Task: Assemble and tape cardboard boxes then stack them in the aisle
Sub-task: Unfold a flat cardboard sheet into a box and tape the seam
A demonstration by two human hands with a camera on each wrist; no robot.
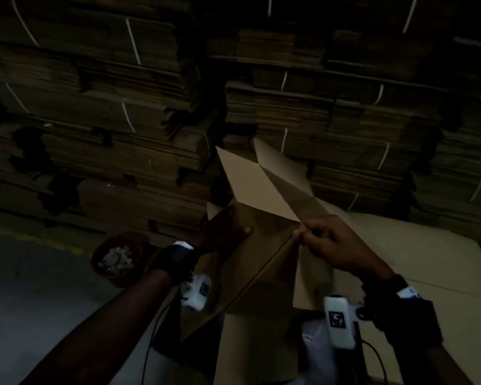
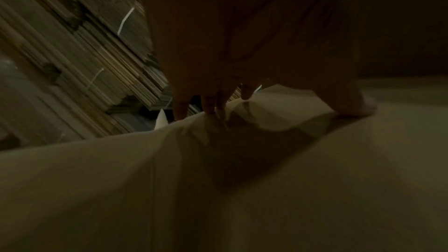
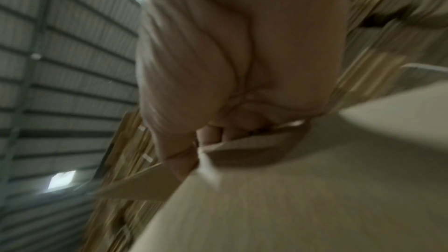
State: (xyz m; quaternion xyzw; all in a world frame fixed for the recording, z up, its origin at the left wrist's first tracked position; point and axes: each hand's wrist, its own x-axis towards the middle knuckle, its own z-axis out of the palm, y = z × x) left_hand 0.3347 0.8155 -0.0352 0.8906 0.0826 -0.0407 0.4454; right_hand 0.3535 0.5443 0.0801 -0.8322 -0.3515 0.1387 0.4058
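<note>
The head view is running very dim, corners sinking to near black, while the cardboard flaps [image 1: 258,179] at centre are catching the little light there is. The bundled stacks [image 1: 109,107] behind are bowing with wide-angle distortion and lying soft. The left wrist view is darkest: the left hand [image 2: 242,55] is showing as a murky silhouette, throwing a shadow at centre, with streaked blur at upper left. The right wrist view is brighter but smeared throughout, with skylights [image 3: 60,179] glowing at left.
</note>
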